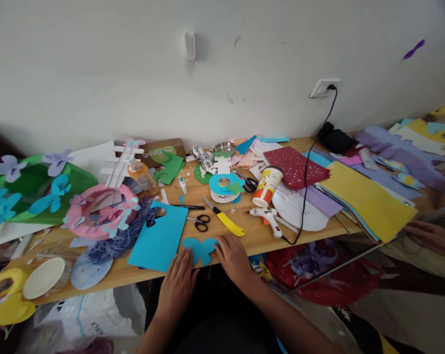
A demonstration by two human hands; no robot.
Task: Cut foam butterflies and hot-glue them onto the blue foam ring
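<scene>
A blue paper butterfly (201,250) lies at the table's front edge, between my two hands. My left hand (178,276) lies with fingers stretched out, fingertips at the left wing and beside a blue sheet (158,238) that has a cut-out notch. On the other side, my right hand (234,258) rests its slightly bent fingers on the right wing tip; neither hand visibly grips the paper. Just behind the butterfly are small black scissors (200,222) and a yellow-handled utility knife (227,221). A black pen (192,207) is beyond the scissors.
A white glue gun (268,219) with a cord to the wall socket (323,88) lies right, near a paper cup (267,187). Leftward are a pink ring (78,223), purple shreds (124,241) and a white bowl (47,278). A co-worker's hand (432,236) is far right.
</scene>
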